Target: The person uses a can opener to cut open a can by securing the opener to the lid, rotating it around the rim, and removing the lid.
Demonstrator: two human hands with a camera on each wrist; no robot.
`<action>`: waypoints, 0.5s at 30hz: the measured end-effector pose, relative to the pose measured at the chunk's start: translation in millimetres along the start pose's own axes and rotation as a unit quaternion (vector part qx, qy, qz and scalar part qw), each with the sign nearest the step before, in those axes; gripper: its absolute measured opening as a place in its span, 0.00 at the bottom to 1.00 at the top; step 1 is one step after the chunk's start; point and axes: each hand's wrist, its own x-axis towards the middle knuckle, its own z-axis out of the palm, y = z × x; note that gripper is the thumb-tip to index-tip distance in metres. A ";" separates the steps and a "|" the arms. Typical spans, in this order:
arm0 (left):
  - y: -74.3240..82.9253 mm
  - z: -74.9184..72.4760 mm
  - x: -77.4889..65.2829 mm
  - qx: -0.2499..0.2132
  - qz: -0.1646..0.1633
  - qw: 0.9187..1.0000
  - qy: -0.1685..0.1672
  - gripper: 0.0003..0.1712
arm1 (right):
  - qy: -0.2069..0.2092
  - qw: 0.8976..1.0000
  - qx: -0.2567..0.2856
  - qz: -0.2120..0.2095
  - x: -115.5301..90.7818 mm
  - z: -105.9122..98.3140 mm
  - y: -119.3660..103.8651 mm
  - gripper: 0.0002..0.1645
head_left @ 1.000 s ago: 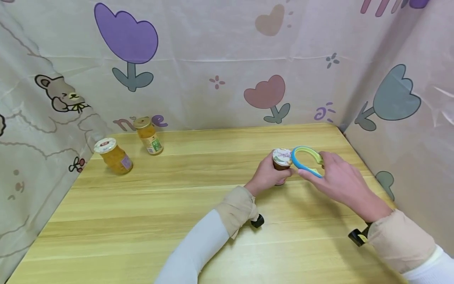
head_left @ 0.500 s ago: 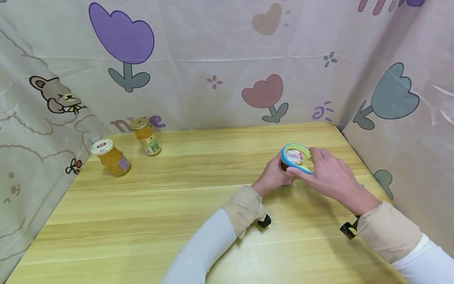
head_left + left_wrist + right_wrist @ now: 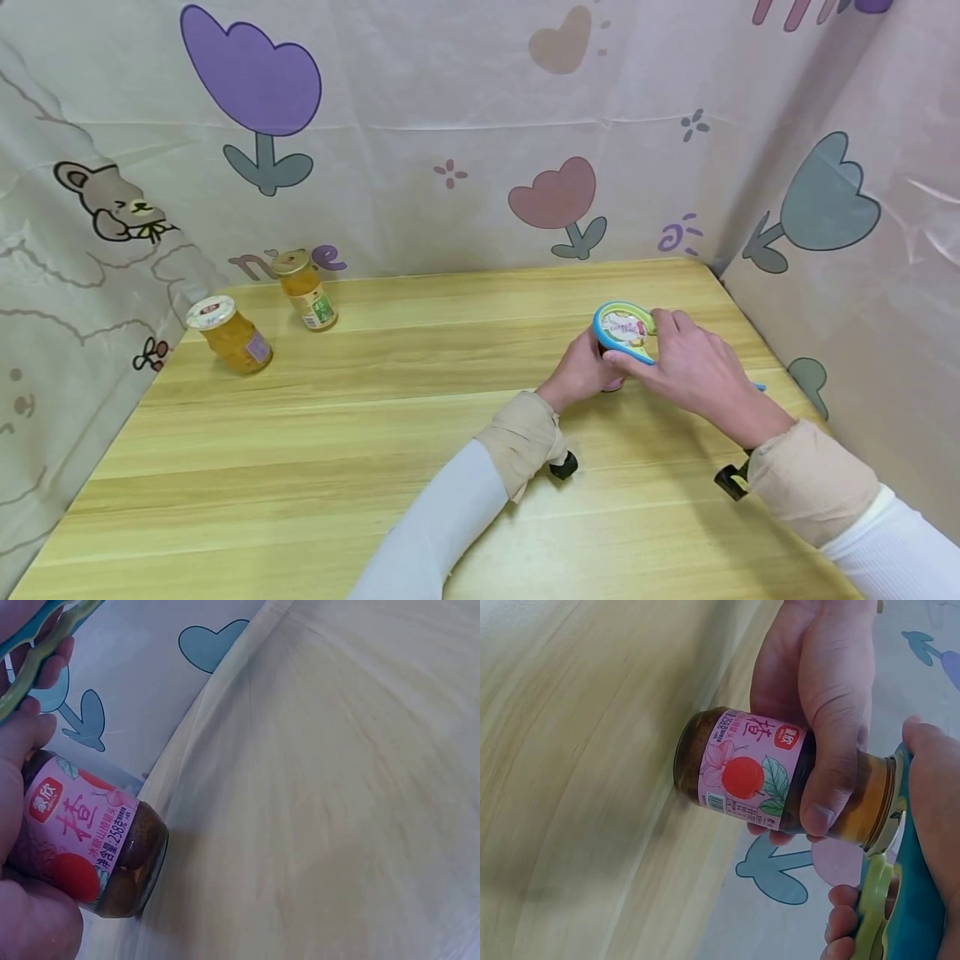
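Note:
My left hand (image 3: 579, 373) grips a glass jar of hawthorn fruit (image 3: 742, 774) with a pink label, the thumb across its upper part. In the head view the jar stands at the table's right half, mostly hidden behind the hands. My right hand (image 3: 701, 371) holds a blue and green jar opener (image 3: 601, 328) by its handles. The opener's loop surrounds the jar's white printed lid (image 3: 624, 327). Seen from the right wrist, the fingers curl round the green handle (image 3: 873, 907) and the palm lies along the blue one.
Two jars with yellow-orange contents stand at the back left of the wooden table (image 3: 337, 450): one with a white lid (image 3: 232, 337), the other with a gold lid (image 3: 306, 292). A patterned cloth (image 3: 420, 108) hangs behind the table and along both sides.
The opener has moved left from beside the jar onto its lid, and its loop now encircles it. The left hand keeps hold of the jar. The head view has shifted slightly.

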 end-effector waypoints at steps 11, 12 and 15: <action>-0.3 -0.6 0.1 -0.004 0.004 1.000 -0.005 0.29 | -0.001 1.000 0.004 -0.005 -0.3 0.9 0.4 0.62; -0.4 -0.8 0.2 -0.003 0.005 1.000 -0.005 0.28 | -0.001 1.000 0.004 -0.005 -0.2 1.1 0.2 0.62; -0.7 -1.8 0.3 -0.004 0.006 1.000 -0.006 0.30 | -0.003 1.000 0.008 -0.002 0.9 1.6 -0.2 0.61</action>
